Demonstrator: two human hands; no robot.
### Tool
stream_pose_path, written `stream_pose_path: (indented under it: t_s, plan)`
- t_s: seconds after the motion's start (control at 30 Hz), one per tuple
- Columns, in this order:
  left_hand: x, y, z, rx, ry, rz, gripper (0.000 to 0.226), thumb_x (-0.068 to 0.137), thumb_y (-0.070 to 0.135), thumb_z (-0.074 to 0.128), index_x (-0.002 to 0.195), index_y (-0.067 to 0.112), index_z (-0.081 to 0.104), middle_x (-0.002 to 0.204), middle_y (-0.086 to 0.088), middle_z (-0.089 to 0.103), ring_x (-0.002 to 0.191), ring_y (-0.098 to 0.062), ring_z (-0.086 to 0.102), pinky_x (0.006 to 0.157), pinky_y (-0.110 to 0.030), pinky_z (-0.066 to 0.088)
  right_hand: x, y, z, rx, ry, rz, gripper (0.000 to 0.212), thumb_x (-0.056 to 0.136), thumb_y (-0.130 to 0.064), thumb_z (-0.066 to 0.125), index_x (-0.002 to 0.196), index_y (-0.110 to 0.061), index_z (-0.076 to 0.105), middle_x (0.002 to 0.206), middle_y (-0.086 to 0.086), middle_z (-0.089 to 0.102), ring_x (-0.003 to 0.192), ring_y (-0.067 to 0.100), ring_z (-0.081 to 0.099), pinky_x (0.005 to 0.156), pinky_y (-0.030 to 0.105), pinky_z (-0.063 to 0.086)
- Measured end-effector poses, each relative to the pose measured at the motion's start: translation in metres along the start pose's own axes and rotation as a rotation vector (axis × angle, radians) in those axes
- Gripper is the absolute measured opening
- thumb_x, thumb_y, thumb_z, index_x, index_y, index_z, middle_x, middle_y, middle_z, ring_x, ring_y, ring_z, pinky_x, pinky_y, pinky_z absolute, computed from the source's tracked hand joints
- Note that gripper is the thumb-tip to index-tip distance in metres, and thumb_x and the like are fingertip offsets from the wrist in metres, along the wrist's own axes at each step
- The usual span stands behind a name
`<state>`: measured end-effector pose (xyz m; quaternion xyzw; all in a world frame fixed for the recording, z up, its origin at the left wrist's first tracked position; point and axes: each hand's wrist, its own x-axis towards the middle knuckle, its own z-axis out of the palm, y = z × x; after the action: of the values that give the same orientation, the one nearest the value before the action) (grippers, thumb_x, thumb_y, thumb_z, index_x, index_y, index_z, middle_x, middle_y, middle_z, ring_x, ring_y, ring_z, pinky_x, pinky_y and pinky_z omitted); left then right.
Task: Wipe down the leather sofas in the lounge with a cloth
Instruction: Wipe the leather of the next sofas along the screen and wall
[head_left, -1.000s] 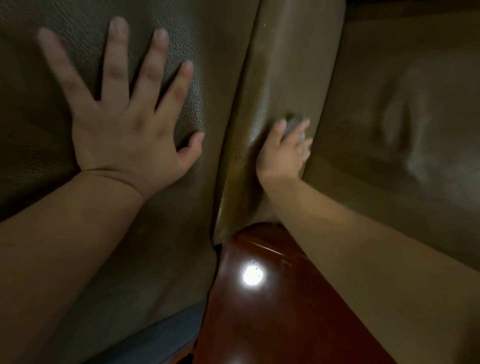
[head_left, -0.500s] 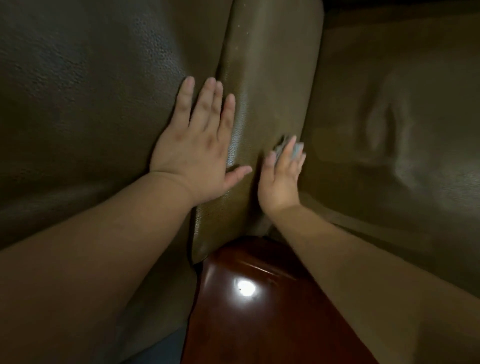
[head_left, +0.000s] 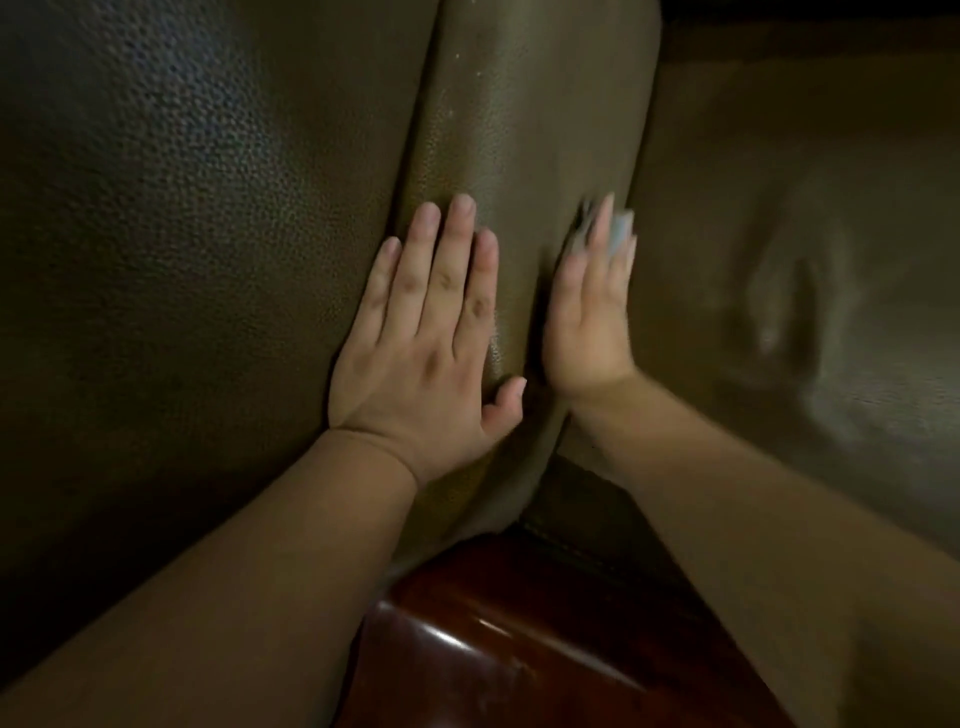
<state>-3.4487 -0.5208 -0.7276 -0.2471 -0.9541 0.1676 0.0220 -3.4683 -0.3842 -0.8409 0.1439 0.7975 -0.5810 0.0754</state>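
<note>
Since a second ago, left hand (head_left: 426, 353) slides rightward, now flat, fingers straight, bracing cushion edge (head_left: 519, 182). Right hand (head_left: 589, 317) presses grey cloth (head_left: 618, 228) with straight fingers against the cushion's side; cloth peeks beyond fingertips. Seam runs lengthwise ahead; right hand nearer.

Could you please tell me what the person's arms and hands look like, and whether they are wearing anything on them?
Both forearms are bare to the frame's edge, with no sleeves showing. The left hand and right hand wear no gloves, rings, watch or bracelets. Fingernails are short and unpainted.
</note>
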Motion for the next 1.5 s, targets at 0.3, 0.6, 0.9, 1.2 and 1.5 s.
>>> stream_pose_path:
  t_s: [0.3,0.6,0.9,1.2,1.5]
  plan:
    - [0.0,0.002,-0.003,-0.031,-0.038,-0.024,0.102,0.089,0.059,0.053,0.167,0.002,0.019,0.175,-0.022,0.008,0.163,-0.037,0.001,0.132,-0.051,0.001,-0.094,0.022,-0.007,0.057,-0.312,0.104,0.067,0.108,-0.059,0.024,0.152,-0.046,-0.025,0.17,-0.004,-0.029,0.16,0.02,-0.021,0.131,0.054,0.007]
    - [0.001,0.003,-0.002,-0.039,-0.013,-0.006,0.095,0.082,0.054,0.061,0.165,0.015,0.035,0.174,-0.02,0.018,0.16,-0.041,0.012,0.132,-0.052,0.003,0.006,-0.029,-0.022,0.11,-0.213,0.012,0.063,0.107,-0.059,0.015,0.162,-0.046,-0.014,0.172,-0.002,-0.025,0.154,0.017,-0.033,0.127,0.048,-0.017]
    - [-0.002,0.005,-0.001,-0.031,-0.019,-0.027,0.102,0.078,0.055,0.062,0.166,0.013,0.032,0.174,-0.018,0.019,0.161,-0.04,0.011,0.132,-0.053,0.002,0.121,-0.081,-0.054,0.125,-0.131,0.02,0.089,0.091,-0.07,-0.005,0.166,-0.023,-0.004,0.174,0.004,-0.015,0.159,0.028,-0.021,0.128,0.049,-0.014]
    - [-0.001,0.006,-0.002,-0.04,-0.029,-0.034,0.099,0.082,0.055,0.058,0.165,0.01,0.032,0.174,-0.017,0.019,0.16,-0.039,0.01,0.132,-0.053,0.005,0.066,-0.088,-0.05,-0.035,-0.303,-0.287,0.061,0.101,-0.061,0.007,0.158,-0.045,-0.009,0.172,0.008,-0.024,0.154,0.028,-0.035,0.126,0.05,-0.019]
    - [-0.004,0.007,0.006,-0.102,0.004,-0.033,0.092,0.085,0.054,0.058,0.163,0.014,0.03,0.168,-0.02,0.026,0.16,-0.041,0.007,0.132,-0.052,0.0,0.023,-0.129,-0.032,-0.003,-0.301,-0.271,0.063,0.105,-0.061,0.013,0.164,-0.046,-0.001,0.167,-0.002,-0.038,0.147,0.017,-0.045,0.116,0.035,-0.027]
